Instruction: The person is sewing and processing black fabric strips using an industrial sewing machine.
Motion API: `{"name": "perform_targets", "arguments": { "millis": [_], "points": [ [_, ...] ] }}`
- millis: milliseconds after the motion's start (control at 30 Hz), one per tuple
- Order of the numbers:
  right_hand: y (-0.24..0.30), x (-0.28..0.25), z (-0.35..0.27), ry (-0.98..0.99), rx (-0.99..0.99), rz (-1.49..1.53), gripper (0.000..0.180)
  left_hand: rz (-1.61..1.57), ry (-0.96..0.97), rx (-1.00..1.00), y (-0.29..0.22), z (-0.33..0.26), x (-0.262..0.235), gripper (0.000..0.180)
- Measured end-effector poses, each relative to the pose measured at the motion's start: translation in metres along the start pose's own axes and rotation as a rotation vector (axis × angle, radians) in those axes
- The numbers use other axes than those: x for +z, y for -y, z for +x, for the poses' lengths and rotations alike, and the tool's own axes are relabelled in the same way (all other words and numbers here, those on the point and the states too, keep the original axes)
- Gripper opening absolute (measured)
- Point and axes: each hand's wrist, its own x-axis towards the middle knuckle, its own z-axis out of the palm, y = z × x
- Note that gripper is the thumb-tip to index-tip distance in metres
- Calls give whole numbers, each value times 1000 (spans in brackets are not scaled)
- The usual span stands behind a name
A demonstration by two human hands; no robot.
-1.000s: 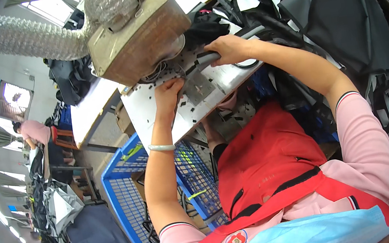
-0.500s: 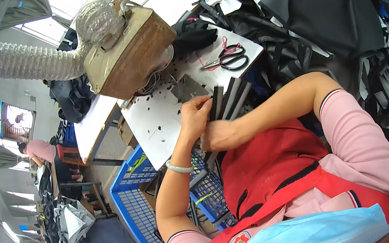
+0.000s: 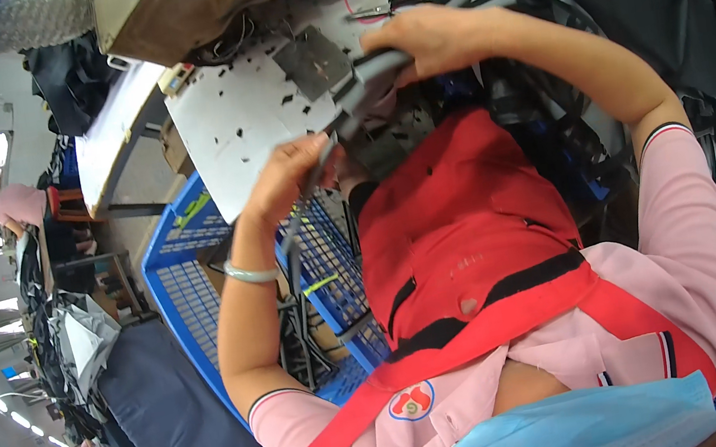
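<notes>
A bundle of long grey and black strips (image 3: 374, 75) stretches between my two hands over the near edge of the white table (image 3: 213, 134). My left hand (image 3: 292, 176) is closed on the lower ends of the strips, beside the blue basket; some lengths hang below it. Higher up and to the right, my right hand (image 3: 437, 34) wraps round the bundle, whose far ends stick out past it toward the upper right. Close beyond that hand lie scissors (image 3: 371, 12) with pink string, their handles partly covered. A square dark metal plate (image 3: 313, 63) rests on the table.
A brown metal hood (image 3: 164, 13) with a silver duct stands at the table's far side. Small black scraps dot the tabletop. Below, a blue plastic basket (image 3: 168, 291) holds strips. Dark sheet material (image 3: 639, 10) is piled at right. Another person (image 3: 19, 205) works far left.
My hands were close together at the bundle; now they are apart, the right further up and away, the left lower and leftward. The bundle has turned slantwise. The view has shifted too.
</notes>
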Motion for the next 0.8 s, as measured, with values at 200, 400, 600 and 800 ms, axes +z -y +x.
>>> {"name": "perform_targets", "arguments": {
  "millis": [200,400,600,800],
  "points": [
    [-3,-24,2,-131,187,-46,55,597,-419,384,-45,10,9,25],
    [-24,-44,15,-70,199,-76,66,634,-537,463,-52,48,4,30],
    [-40,-38,23,-72,237,-59,69,562,-579,369,-52,65,-6,30],
    [-37,-43,29,-73,250,-13,69,541,-590,332,-56,69,-13,30]
  ]
}}
